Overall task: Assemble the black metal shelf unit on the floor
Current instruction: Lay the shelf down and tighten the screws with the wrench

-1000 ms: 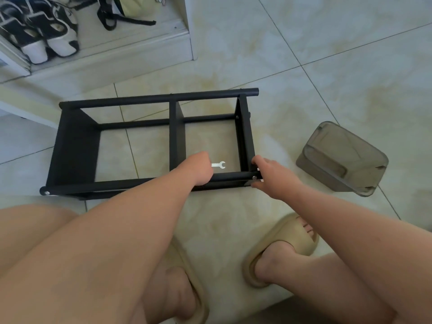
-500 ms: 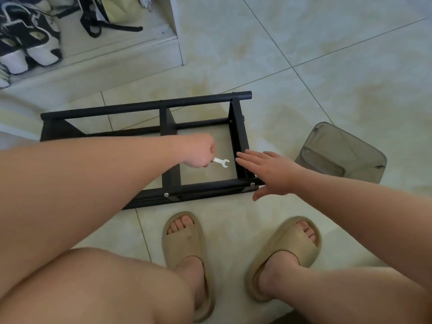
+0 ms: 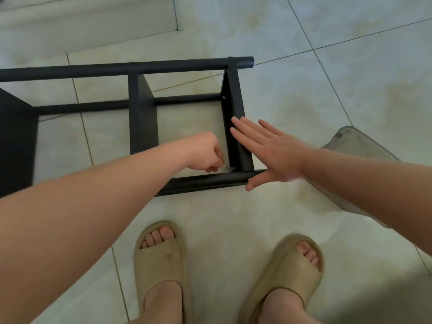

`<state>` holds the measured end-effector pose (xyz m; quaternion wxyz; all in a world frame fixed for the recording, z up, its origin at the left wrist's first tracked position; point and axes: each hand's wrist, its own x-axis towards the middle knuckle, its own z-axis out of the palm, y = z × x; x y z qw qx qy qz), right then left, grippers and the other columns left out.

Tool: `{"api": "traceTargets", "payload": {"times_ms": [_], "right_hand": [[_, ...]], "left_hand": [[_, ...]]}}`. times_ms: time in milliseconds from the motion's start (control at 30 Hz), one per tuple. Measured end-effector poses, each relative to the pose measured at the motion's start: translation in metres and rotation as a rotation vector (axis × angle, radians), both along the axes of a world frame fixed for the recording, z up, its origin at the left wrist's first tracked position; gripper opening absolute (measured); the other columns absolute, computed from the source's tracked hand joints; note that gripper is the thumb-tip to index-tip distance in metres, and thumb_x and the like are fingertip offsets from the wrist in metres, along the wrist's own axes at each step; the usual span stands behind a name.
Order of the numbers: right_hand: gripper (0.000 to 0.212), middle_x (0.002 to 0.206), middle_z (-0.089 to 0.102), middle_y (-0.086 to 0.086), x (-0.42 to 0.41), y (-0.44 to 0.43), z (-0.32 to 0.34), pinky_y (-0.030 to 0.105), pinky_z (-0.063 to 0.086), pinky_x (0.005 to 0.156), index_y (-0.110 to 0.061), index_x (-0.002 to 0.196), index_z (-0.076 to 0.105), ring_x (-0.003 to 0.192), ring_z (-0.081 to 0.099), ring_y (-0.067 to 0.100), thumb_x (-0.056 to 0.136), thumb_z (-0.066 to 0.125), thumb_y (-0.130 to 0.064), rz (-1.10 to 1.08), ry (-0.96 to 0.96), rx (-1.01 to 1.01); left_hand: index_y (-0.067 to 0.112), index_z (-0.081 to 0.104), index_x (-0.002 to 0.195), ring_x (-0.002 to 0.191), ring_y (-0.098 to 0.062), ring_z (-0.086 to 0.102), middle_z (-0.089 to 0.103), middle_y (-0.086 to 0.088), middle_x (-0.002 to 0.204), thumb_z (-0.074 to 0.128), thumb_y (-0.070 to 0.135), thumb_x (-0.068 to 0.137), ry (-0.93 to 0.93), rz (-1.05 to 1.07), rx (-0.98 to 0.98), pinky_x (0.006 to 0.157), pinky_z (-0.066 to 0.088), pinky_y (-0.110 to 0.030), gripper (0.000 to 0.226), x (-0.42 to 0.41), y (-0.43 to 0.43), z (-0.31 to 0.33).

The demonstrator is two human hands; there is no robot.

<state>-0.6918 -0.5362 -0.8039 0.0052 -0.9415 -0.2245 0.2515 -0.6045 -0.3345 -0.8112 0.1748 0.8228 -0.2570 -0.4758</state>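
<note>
The black metal shelf unit (image 3: 142,113) lies on its side on the tiled floor, its tubes running left to right. My left hand (image 3: 204,152) is curled into a fist inside the right-hand bay and holds a small silver wrench (image 3: 228,169), only a blurred tip of which shows by the near right corner. My right hand (image 3: 268,148) lies flat, fingers straight, against the outer face of the right end panel (image 3: 236,106), with the thumb at the end of the near tube (image 3: 210,181).
A smoky translucent plastic bin (image 3: 350,146) lies on the floor right of the shelf, partly behind my right forearm. My feet in beige slides (image 3: 161,260) stand just in front of the frame. A white ledge (image 3: 88,22) runs along the top left.
The view moved closer, over the shelf's right end. My left hand dropped with the wrench toward the near right corner. My right hand stayed flat on the end panel.
</note>
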Motion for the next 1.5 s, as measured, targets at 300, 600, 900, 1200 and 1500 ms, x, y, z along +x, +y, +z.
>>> {"api": "traceTargets", "payload": {"times_ms": [300,600,900,1200,1500], "right_hand": [[0.119,0.168,-0.019,-0.003,0.015,-0.002,-0.026,0.046,0.004,0.127,-0.019,0.161,-0.011,0.154,-0.020,0.014,0.078,0.035,-0.091,-0.044,-0.114,0.244],[0.120,0.168,-0.015,0.000,0.014,0.000,-0.031,0.050,0.014,0.126,-0.013,0.161,-0.006,0.156,-0.012,0.019,0.080,0.041,-0.087,-0.050,-0.182,0.272],[0.120,0.169,-0.011,0.008,0.014,0.003,-0.030,0.048,0.005,0.127,-0.006,0.161,-0.004,0.156,-0.013,0.022,0.082,0.042,-0.084,-0.034,-0.192,0.231],[0.117,0.169,-0.003,0.013,0.016,0.018,-0.035,0.052,0.012,0.126,-0.002,0.161,0.004,0.157,-0.005,0.027,0.084,0.039,-0.084,-0.042,-0.244,0.265],[0.116,0.170,-0.003,0.012,0.016,0.018,-0.035,0.051,0.012,0.126,-0.003,0.161,0.003,0.157,-0.005,0.027,0.085,0.035,-0.085,-0.028,-0.258,0.242]], "left_hand": [[0.018,0.071,0.085,0.066,-0.010,0.065,0.069,0.001,0.071,0.069,0.010,0.090,0.134,0.490,-0.225,0.072,0.059,-0.025,0.010,0.007,0.019,-0.018],[0.012,0.068,0.094,0.085,-0.012,0.073,0.076,0.002,0.082,0.062,0.015,0.095,0.435,0.669,-0.302,0.081,0.059,-0.032,0.007,0.004,0.010,-0.015],[0.015,0.065,0.106,0.086,-0.014,0.075,0.076,-0.002,0.086,0.070,0.024,0.092,0.556,0.818,-0.320,0.072,0.058,-0.028,0.017,0.006,0.001,-0.023],[0.021,0.064,0.103,0.074,-0.007,0.073,0.077,0.005,0.078,0.068,0.024,0.094,0.522,0.883,-0.303,0.073,0.055,-0.028,0.011,0.011,0.006,-0.022],[0.019,0.062,0.112,0.074,-0.007,0.071,0.076,0.006,0.080,0.064,0.027,0.096,0.472,0.784,-0.305,0.073,0.052,-0.029,0.018,0.011,0.009,-0.019]]}}
